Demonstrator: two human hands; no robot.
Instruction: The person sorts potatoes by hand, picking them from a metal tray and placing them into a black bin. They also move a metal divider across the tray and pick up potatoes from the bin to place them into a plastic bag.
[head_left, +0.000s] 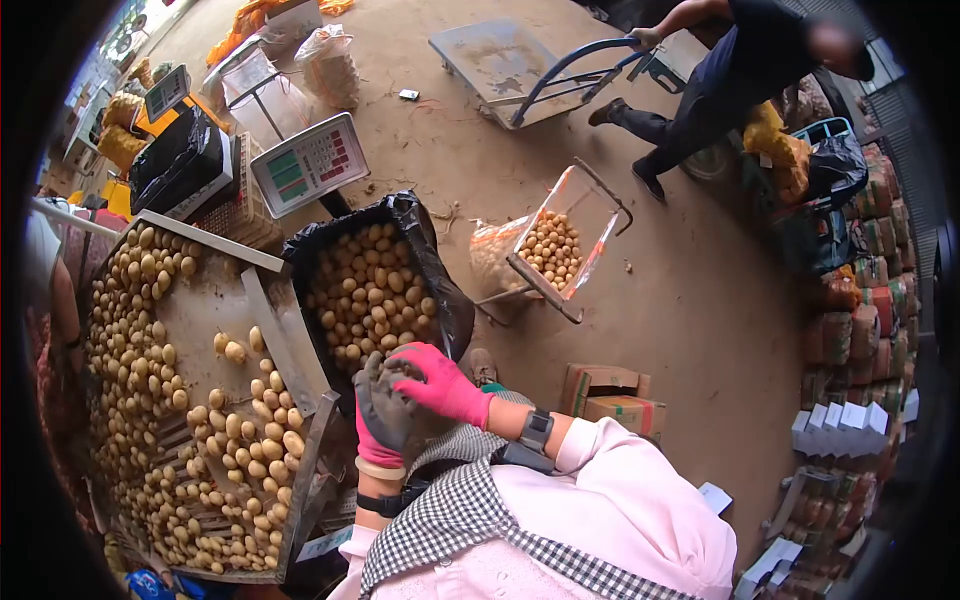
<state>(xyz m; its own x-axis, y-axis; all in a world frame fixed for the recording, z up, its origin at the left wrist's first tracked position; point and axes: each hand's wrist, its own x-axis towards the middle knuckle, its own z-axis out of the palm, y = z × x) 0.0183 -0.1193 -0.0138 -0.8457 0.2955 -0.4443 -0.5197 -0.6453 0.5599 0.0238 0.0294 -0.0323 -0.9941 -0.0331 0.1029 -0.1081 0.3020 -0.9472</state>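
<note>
Both my hands wear pink gloves with grey coating, and they meet at the near edge of a black-lined crate (455, 300) of potatoes (370, 285). My left hand (385, 412) is closed, its grey fingers bent upward. Across its fingertips curls my right hand (440, 384), also closed and touching the left glove. Whatever may be between the fingers is hidden. To the left is a wooden-edged sorting table (205, 300), where many potatoes lie on boards and slats.
A digital scale display (310, 165) stands behind the crate. Beyond it, a metal frame (545, 287) holds a bag of potatoes (550, 248). Cardboard boxes (622, 408) sit at my right. A person (700, 95) grips a flatbed cart (510, 62). Stacked sacks (850, 335) line the right side.
</note>
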